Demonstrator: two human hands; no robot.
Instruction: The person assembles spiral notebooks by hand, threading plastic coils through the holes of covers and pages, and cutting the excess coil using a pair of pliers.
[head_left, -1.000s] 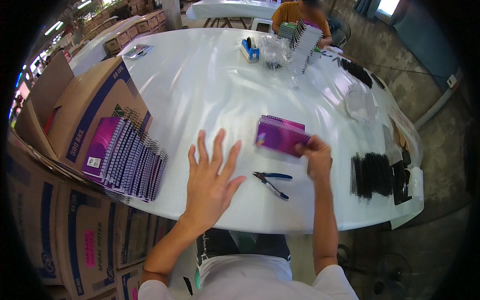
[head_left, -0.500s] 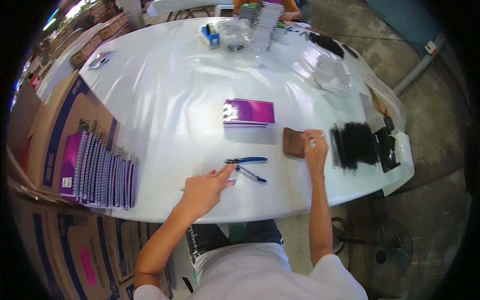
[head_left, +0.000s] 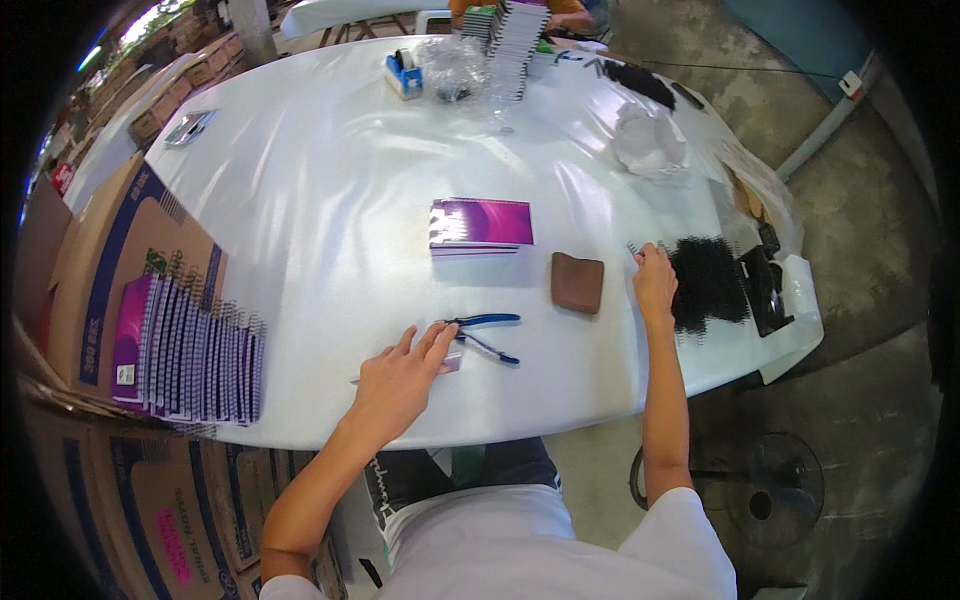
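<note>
So both hands are held low over the table (head_left: 340,220), and they're posed pretty differently. The left hand (head_left: 402,382) is laid palm-down near the front edge, fingers stretched forward and a bit to the right, spread loosely and not curled round anything. A flat, pale purplish thing (head_left: 454,362) is partly covered by it, so what that is can't really be told. Its fingertips are set right by the head of the blue-handled pliers (head_left: 487,319), though whether those are actually touched can't be made out. The left forearm (head_left: 325,480) is angled in from the lower left, with the elbow bent out to the side.

The right hand (head_left: 655,285) is stretched farther forward, with the right forearm (head_left: 667,400) held nearly straight up the view. Its fingers are set narrow, and a short black coil (head_left: 632,248) is pinched at the tips, poking out on the left side. Just to the right of that hand, a pile of black coils (head_left: 708,285) is spread on the table.

Between the two hands, a brown block (head_left: 577,282) is laid flat, closer to the right one. A small stack of purple notebooks (head_left: 482,222) is set farther up, beyond the pliers. Over on the far left, a row of spiral notebooks (head_left: 190,350) is lined up beside a cardboard box (head_left: 150,270).
</note>
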